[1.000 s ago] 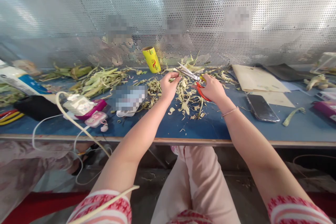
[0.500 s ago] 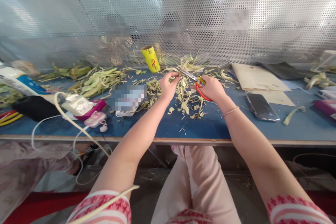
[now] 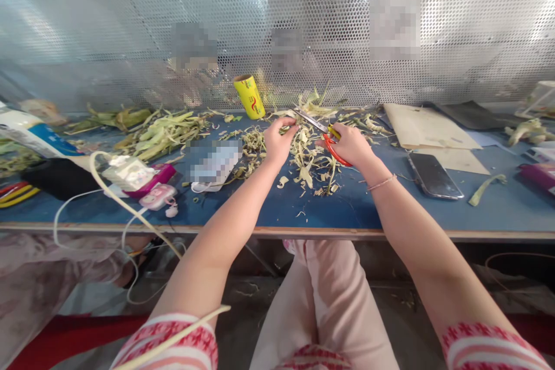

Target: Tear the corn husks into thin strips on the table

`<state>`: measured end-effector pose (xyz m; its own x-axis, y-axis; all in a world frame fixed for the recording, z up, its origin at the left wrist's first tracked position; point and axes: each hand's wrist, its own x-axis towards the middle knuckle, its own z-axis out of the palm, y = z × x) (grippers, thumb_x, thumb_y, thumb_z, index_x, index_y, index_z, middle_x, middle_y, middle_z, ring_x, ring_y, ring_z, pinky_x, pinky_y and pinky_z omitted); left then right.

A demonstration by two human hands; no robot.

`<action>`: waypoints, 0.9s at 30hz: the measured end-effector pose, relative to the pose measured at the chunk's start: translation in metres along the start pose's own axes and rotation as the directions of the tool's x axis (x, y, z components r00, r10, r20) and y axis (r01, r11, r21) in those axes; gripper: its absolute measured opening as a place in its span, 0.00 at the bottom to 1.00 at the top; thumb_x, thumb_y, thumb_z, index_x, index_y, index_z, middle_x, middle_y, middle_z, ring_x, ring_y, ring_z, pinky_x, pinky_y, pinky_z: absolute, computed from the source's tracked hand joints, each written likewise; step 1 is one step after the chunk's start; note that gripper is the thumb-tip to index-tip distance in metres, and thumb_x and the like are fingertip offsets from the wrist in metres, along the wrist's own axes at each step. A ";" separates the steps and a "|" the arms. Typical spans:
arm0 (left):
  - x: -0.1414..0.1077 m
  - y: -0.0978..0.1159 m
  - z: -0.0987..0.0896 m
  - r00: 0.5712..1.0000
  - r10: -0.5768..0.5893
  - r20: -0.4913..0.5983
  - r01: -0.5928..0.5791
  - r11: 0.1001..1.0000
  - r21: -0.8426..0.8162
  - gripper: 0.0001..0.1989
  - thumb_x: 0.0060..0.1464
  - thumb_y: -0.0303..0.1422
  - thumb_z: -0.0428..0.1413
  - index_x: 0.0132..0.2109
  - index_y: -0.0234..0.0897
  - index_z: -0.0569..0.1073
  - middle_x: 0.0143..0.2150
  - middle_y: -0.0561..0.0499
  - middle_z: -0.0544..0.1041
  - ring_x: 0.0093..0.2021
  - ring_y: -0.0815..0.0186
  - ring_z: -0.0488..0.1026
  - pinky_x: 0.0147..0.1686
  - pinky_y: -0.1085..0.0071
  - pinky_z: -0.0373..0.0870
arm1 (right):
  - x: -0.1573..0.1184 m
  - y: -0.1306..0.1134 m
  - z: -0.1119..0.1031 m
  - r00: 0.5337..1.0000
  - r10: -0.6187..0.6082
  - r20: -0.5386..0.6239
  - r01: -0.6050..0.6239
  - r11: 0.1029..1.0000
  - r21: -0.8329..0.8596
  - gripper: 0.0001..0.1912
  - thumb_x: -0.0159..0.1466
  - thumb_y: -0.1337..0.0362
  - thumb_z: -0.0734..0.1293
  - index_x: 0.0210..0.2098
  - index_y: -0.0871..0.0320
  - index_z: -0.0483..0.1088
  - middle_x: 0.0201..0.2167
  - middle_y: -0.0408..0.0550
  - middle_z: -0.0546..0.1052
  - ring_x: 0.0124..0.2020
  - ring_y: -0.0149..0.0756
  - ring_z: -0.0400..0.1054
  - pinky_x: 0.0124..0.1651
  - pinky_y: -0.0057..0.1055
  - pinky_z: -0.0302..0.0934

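Observation:
My right hand [image 3: 350, 143] is closed around the red and yellow handles of a pair of scissors [image 3: 313, 122]. Their metal blades point up and left, reaching over to the fingertips of my left hand [image 3: 280, 137]. Those fingers are pinched together; what lies between them is too small to make out, though pale plant pieces are close by. Below and between my hands spreads a heap of pale green, dried-looking plant scraps [image 3: 304, 166]. To the left of my left hand is a smaller pile of curled trimmings [image 3: 252, 143].
A yellow tube [image 3: 249, 98] stands tilted behind my hands, near the perforated metal panel [image 3: 329, 23]. Long pale strips [image 3: 167, 133] lie to the left, beside a pink-cased device [image 3: 150, 179] with cables. Brown card [image 3: 427, 127] and a phone [image 3: 435, 176] lie on the right.
Almost nothing differs. The scissors and both hands stay in nearly the same place; the view has shifted very slightly.

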<state>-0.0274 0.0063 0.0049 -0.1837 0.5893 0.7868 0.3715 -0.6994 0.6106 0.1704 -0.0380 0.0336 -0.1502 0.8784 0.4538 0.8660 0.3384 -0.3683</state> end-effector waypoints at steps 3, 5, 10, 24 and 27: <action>0.000 0.001 0.000 1.000 -0.017 -0.001 0.017 1.000 -0.002 0.05 0.47 0.26 0.62 0.32 0.41 0.75 0.33 0.53 0.79 0.37 0.65 0.76 0.45 0.66 0.72 | 0.000 0.000 -0.001 1.000 0.006 0.009 -0.007 1.000 0.017 0.20 0.55 0.45 0.66 0.27 0.54 0.59 0.24 0.45 0.70 0.25 0.34 0.58 0.27 0.30 0.46; 0.000 0.002 0.000 1.000 -0.016 -0.005 0.016 1.000 -0.003 0.06 0.46 0.26 0.62 0.32 0.41 0.75 0.33 0.53 0.80 0.37 0.65 0.76 0.45 0.66 0.72 | -0.001 -0.001 -0.001 1.000 0.009 0.012 -0.009 1.000 0.024 0.20 0.55 0.45 0.66 0.26 0.54 0.59 0.24 0.44 0.69 0.25 0.33 0.57 0.27 0.29 0.46; -0.001 0.003 0.000 1.000 -0.001 -0.008 0.001 1.000 0.001 0.05 0.47 0.27 0.62 0.32 0.40 0.74 0.33 0.52 0.79 0.37 0.65 0.77 0.44 0.66 0.73 | -0.002 -0.002 -0.002 1.000 -0.001 0.014 0.001 1.000 0.010 0.19 0.55 0.46 0.65 0.26 0.54 0.59 0.23 0.44 0.68 0.25 0.33 0.57 0.28 0.29 0.45; -0.001 0.004 -0.002 0.997 0.077 -0.022 -0.076 0.995 0.060 0.04 0.48 0.29 0.63 0.31 0.41 0.75 0.33 0.54 0.80 0.37 0.64 0.76 0.54 0.60 0.68 | -0.002 -0.004 -0.003 1.000 -0.007 0.021 0.007 1.000 0.020 0.19 0.55 0.46 0.66 0.26 0.54 0.58 0.24 0.45 0.69 0.26 0.34 0.58 0.28 0.29 0.46; -0.001 0.004 -0.001 0.997 0.071 -0.021 -0.070 0.996 0.059 0.04 0.48 0.28 0.63 0.31 0.41 0.74 0.33 0.54 0.79 0.37 0.64 0.76 0.55 0.59 0.67 | -0.002 -0.004 -0.003 1.000 -0.004 0.020 0.003 0.999 0.034 0.21 0.54 0.46 0.66 0.24 0.54 0.56 0.23 0.44 0.68 0.25 0.33 0.57 0.28 0.29 0.46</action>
<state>-0.0272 0.0028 0.0069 -0.1760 0.5293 0.8300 0.4364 -0.7138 0.5477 0.1684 -0.0425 0.0368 -0.1635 0.8836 0.4387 0.8485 0.3528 -0.3944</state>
